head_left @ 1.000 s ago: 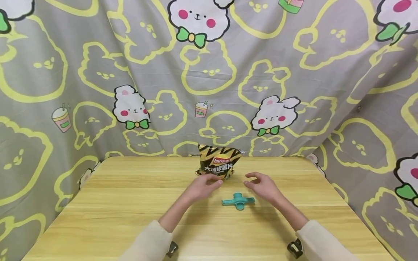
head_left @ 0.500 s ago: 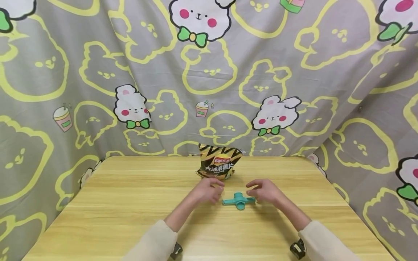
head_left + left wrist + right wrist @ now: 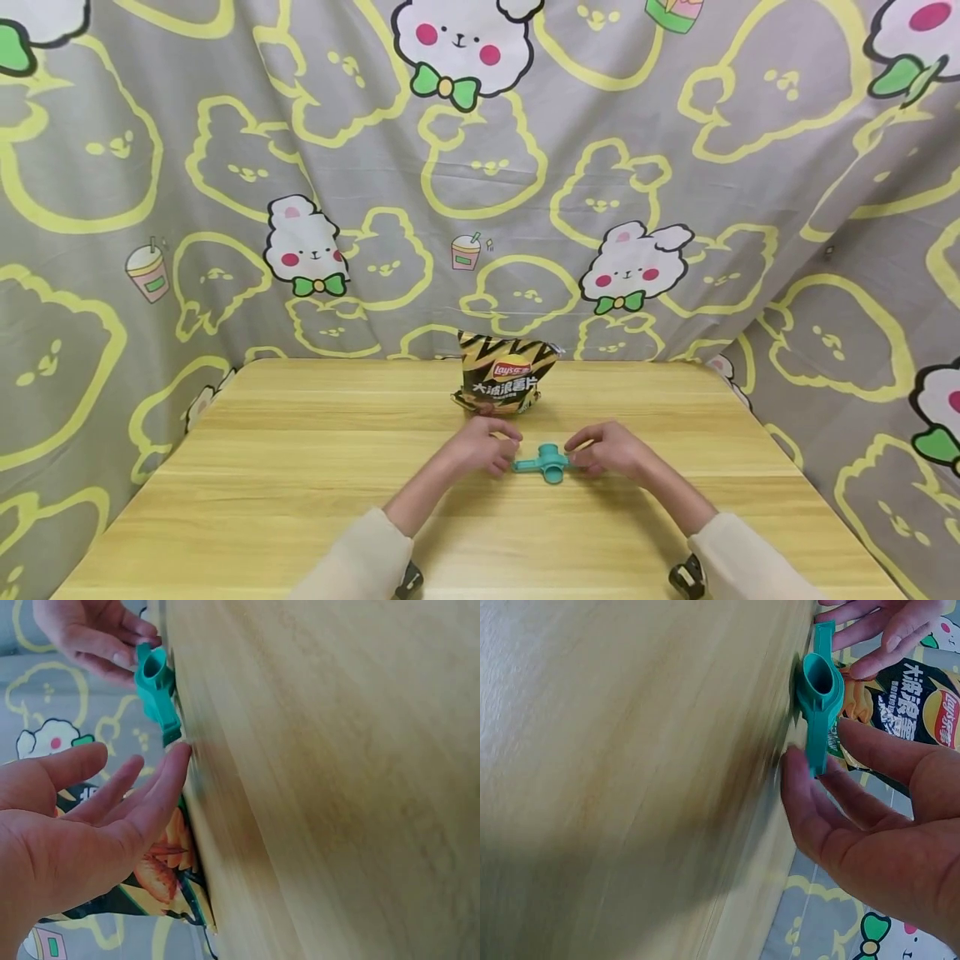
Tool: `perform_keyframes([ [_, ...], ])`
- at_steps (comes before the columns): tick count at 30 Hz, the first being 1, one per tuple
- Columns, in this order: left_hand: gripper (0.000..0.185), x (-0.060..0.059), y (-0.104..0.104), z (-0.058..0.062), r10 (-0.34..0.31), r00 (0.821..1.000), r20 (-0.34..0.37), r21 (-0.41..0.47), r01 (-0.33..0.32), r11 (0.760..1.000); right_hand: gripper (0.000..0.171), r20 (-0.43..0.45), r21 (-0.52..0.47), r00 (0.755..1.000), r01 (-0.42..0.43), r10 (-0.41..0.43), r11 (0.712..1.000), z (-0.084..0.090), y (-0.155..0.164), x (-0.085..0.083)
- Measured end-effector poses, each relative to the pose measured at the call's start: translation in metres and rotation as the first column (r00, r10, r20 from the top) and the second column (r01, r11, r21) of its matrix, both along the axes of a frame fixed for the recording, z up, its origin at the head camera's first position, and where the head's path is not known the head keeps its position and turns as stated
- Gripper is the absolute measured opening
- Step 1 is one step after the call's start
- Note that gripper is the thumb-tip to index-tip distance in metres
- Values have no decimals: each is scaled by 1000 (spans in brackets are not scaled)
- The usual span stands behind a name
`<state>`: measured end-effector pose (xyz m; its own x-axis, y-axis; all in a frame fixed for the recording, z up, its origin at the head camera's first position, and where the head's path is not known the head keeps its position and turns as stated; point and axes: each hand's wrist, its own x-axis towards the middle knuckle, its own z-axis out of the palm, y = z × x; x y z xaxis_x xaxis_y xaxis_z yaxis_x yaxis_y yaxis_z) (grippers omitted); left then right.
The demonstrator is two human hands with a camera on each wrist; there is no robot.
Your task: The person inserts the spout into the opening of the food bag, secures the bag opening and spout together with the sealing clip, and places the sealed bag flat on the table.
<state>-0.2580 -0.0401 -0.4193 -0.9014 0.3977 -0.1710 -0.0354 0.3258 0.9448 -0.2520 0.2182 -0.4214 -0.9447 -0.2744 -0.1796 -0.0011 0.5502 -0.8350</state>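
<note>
Wooden table (image 3: 262, 467), cartoon-rabbit cloth (image 3: 225, 167) hung behind. Teal bag clip (image 3: 547, 462) lies flat at table centre. Right hand (image 3: 611, 450) pinches its right end, thumb and fingers curled around it. Left hand (image 3: 483, 446) at its left end, fingers straight and slightly apart, one fingertip touching. Lay's chip bag (image 3: 504, 377) stands just beyond.

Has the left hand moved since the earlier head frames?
Yes. The left hand has drawn back from the chip bag toward the person, and now touches the teal clip's left end.
</note>
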Motion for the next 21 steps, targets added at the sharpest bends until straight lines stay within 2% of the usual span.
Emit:
perform_keyframes([
  [9,29,0,3,-3,19,1000,15,11,-19,1000,20,-2,27,1000,-8,8,1000,-1,-2,-1],
  [21,21,0,2,-1,56,998,0,5,-56,998,14,32,-16,999,20,-19,1000,2,-7,0],
])
